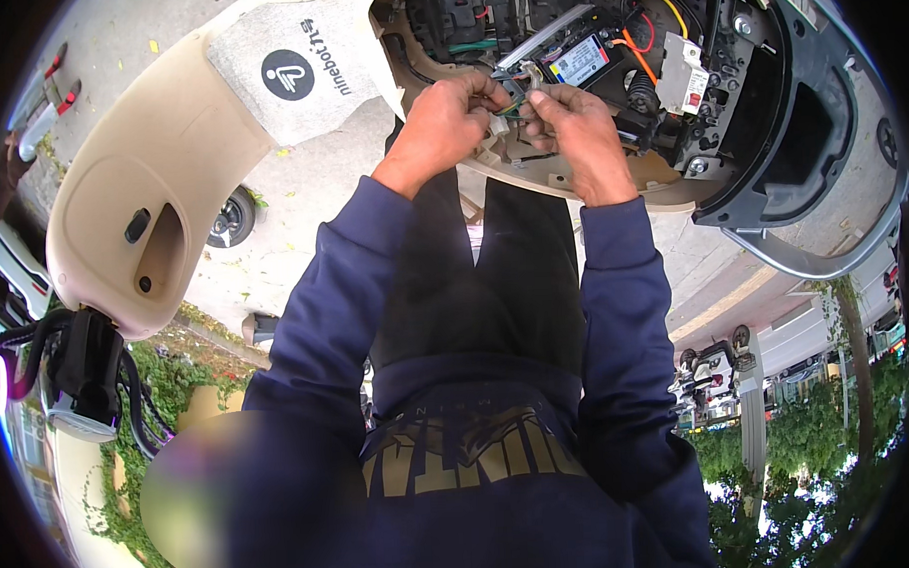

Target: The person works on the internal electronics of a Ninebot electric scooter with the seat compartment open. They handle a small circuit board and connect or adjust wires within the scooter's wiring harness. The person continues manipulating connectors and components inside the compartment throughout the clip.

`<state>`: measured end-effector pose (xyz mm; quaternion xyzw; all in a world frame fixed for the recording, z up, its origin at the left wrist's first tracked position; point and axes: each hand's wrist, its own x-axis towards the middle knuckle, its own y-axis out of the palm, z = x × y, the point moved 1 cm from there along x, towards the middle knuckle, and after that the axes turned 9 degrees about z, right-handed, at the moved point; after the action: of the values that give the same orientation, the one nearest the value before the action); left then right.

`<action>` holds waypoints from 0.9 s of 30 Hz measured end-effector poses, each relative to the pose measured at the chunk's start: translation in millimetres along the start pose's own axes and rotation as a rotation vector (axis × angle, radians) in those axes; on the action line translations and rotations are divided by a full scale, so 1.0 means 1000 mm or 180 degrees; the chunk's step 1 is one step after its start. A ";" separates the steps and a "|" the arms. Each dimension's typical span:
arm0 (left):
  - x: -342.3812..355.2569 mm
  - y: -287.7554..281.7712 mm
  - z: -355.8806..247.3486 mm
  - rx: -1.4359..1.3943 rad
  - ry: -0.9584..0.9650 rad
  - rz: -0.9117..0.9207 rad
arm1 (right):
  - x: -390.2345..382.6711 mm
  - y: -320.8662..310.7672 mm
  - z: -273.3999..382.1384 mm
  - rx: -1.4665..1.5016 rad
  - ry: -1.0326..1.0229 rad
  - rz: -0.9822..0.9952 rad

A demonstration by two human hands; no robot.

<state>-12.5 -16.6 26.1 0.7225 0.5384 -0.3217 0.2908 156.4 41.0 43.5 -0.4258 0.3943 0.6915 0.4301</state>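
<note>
Both my hands work close together over the open body of a beige electric scooter. My left hand point(447, 124) pinches a bundle of thin coloured wires point(513, 108) between thumb and fingers. Facing it, my right hand point(584, 134) is closed in a pinch on the same wiring, close to a pale plug end. A white connector point(498, 125) hangs just beside the left fingertips. Behind the fingers lies a black module point(579, 63) with a blue and white label. The fingers partly hide where the wires join.
Orange cable point(639, 55) and a silver box point(679, 73) sit to the right in the bay. A grey grab rail point(824, 263) curves along the far right. At left are the beige front panel point(102, 221) and a pale paper mat point(297, 74) on the footboard.
</note>
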 end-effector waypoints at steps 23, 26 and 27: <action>0.009 -0.016 -0.009 -0.1349 -0.0602 0.0405 | 0.002 -0.006 -0.015 0.1335 0.0219 0.0556; 0.008 -0.016 -0.006 -0.1443 -0.0551 0.0401 | 0.000 -0.004 -0.013 0.1363 0.0289 0.0461; 0.009 -0.016 -0.006 -0.1384 -0.0564 0.0428 | 0.000 -0.004 -0.013 0.1252 0.0298 0.0389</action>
<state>-24.8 -3.1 21.5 0.6462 0.5180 -0.2402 0.5064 162.9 30.4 38.4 -0.3406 0.5663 0.6055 0.4434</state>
